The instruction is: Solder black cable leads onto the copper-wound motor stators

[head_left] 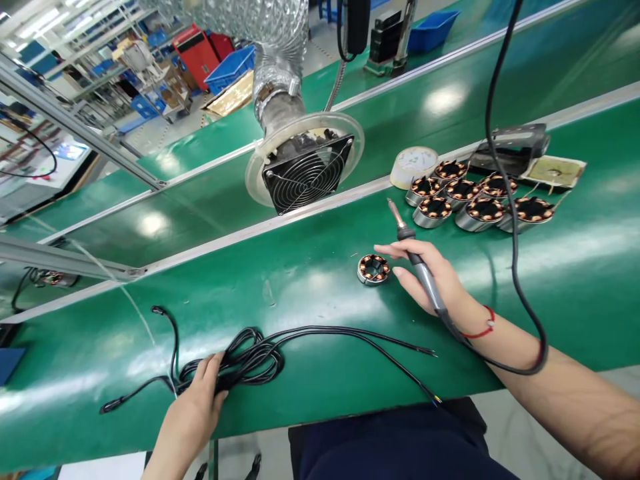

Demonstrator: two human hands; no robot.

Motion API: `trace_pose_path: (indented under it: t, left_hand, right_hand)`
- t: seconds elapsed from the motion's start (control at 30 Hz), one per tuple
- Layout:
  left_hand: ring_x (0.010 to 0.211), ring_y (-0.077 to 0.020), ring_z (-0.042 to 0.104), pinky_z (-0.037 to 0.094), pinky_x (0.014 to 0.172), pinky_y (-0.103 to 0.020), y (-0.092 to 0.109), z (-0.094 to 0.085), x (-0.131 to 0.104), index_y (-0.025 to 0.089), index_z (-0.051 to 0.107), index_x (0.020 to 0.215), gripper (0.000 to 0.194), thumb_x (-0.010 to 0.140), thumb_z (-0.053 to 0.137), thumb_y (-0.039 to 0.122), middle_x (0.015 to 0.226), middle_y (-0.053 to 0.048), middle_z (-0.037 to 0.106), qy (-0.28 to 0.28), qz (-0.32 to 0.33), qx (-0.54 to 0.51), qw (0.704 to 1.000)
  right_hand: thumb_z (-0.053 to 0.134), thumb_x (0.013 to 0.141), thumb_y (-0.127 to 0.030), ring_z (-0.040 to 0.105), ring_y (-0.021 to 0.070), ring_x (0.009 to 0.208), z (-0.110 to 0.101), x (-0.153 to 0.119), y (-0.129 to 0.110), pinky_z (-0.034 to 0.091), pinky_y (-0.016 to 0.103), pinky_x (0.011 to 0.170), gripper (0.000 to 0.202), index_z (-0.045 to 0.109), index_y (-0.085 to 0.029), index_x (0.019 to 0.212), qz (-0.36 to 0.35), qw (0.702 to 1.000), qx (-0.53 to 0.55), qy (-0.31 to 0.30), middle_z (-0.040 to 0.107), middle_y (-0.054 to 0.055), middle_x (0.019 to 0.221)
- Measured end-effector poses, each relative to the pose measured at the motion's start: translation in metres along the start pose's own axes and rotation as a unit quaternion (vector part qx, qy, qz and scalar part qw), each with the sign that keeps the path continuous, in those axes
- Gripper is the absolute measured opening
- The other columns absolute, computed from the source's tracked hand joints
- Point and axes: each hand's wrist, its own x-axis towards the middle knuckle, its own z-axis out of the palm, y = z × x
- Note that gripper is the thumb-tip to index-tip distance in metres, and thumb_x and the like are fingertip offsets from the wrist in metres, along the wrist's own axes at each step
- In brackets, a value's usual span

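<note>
On the green table, my left hand point(197, 400) closes its fingers on a coiled bundle of black cable point(255, 360). The cable's stripped wire ends stretch to the right, and two connectors lie at its left. My right hand point(430, 277) has a soldering iron point(425, 275) resting across it, tip pointing up and left. Thumb and forefinger of that hand are apart, close to a single round stator point(373, 269) with copper windings. Whether they touch it is unclear. Several more stators point(480, 212) stand grouped at the upper right.
A fan point(310, 175) on a foil duct hangs beyond the table's middle. A tape roll point(414, 167), a black holder point(515, 150) and a yellowish sponge point(556, 171) sit behind the stators. The iron's black cord point(515, 267) loops over my right forearm.
</note>
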Motion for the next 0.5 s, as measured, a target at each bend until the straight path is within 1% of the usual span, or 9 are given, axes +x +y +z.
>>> trace_pose_path:
  t: [0.07,0.13,0.2,0.23,0.3,0.33,0.4,0.43,0.5]
  left_hand:
    - [0.102,-0.0272,0.065,0.053,0.075,-0.036,-0.008,-0.006,0.014,0.014,0.037,0.136,0.047,0.091,0.027,0.021,0.140,-0.017,0.047,0.046,-0.001,0.014,0.999]
    - [0.104,-0.0295,0.064,0.053,0.073,-0.038,-0.011,-0.019,0.029,0.014,0.038,0.135,0.046,0.092,0.028,0.024,0.137,-0.019,0.049,0.126,-0.005,0.027,0.992]
    - [0.110,-0.0310,0.061,0.052,0.078,-0.039,0.000,-0.033,0.040,0.014,0.040,0.133,0.045,0.092,0.033,0.030,0.133,-0.018,0.051,0.197,0.032,0.013,0.980]
    - [0.111,-0.0306,0.059,0.052,0.081,-0.039,0.012,-0.039,0.044,0.015,0.042,0.131,0.043,0.091,0.036,0.032,0.130,-0.017,0.052,0.213,0.069,-0.004,0.975]
    - [0.107,-0.0267,0.061,0.052,0.084,-0.037,0.049,-0.048,0.048,0.018,0.050,0.123,0.036,0.091,0.039,0.031,0.121,-0.012,0.058,0.190,0.165,-0.045,0.967]
    - [0.105,-0.0238,0.061,0.051,0.086,-0.035,0.071,-0.050,0.050,0.020,0.054,0.119,0.032,0.092,0.039,0.029,0.118,-0.010,0.059,0.141,0.227,-0.054,0.962]
    - [0.094,-0.0198,0.063,0.050,0.083,-0.032,0.118,-0.049,0.052,0.023,0.055,0.119,0.031,0.092,0.041,0.024,0.116,-0.007,0.059,0.042,0.342,-0.045,0.938]
    - [0.090,-0.0194,0.062,0.050,0.080,-0.031,0.140,-0.047,0.054,0.024,0.056,0.120,0.031,0.090,0.046,0.025,0.116,-0.007,0.058,0.010,0.383,-0.030,0.923]
    - [0.081,-0.0179,0.061,0.047,0.071,-0.029,0.174,-0.044,0.060,0.022,0.061,0.108,0.023,0.088,0.050,0.024,0.110,-0.007,0.059,-0.022,0.436,-0.006,0.900]
  right_hand:
    - [0.052,0.087,-0.015,0.064,0.0205,0.110,0.000,0.000,0.000,0.051,0.040,0.096,0.034,0.045,-0.023,0.119,0.008,1.000,-0.017,0.014,0.068,0.009,0.114]
    - [0.052,0.087,-0.015,0.065,0.0208,0.109,-0.002,0.000,0.000,0.050,0.040,0.096,0.033,0.046,-0.023,0.118,0.009,0.999,-0.030,0.026,0.069,0.009,0.113]
    - [0.052,0.086,-0.015,0.066,0.0209,0.107,-0.004,0.001,-0.002,0.051,0.040,0.095,0.032,0.047,-0.022,0.117,0.001,0.999,-0.036,0.041,0.069,0.009,0.112]
    - [0.052,0.086,-0.015,0.066,0.0209,0.106,-0.006,0.001,-0.004,0.052,0.039,0.094,0.031,0.047,-0.022,0.116,-0.003,0.998,-0.039,0.047,0.069,0.009,0.112]
    - [0.052,0.086,-0.015,0.067,0.0206,0.104,-0.009,0.003,-0.009,0.052,0.038,0.093,0.031,0.048,-0.023,0.115,-0.006,0.997,-0.047,0.055,0.070,0.008,0.110]
    - [0.052,0.086,-0.015,0.067,0.0204,0.104,-0.011,0.005,-0.013,0.052,0.038,0.093,0.030,0.048,-0.023,0.115,-0.005,0.997,-0.053,0.054,0.070,0.008,0.109]
    - [0.051,0.087,-0.015,0.067,0.0202,0.103,-0.016,0.007,-0.021,0.053,0.037,0.092,0.030,0.049,-0.023,0.116,-0.005,0.997,-0.063,0.043,0.070,0.007,0.110]
    - [0.051,0.087,-0.016,0.067,0.0201,0.103,-0.019,0.008,-0.026,0.053,0.037,0.092,0.030,0.049,-0.023,0.116,-0.007,0.997,-0.068,0.032,0.069,0.007,0.110]
    - [0.051,0.088,-0.016,0.067,0.0199,0.101,-0.026,0.009,-0.035,0.054,0.036,0.090,0.029,0.050,-0.023,0.117,-0.017,0.996,-0.085,0.006,0.069,0.006,0.111]
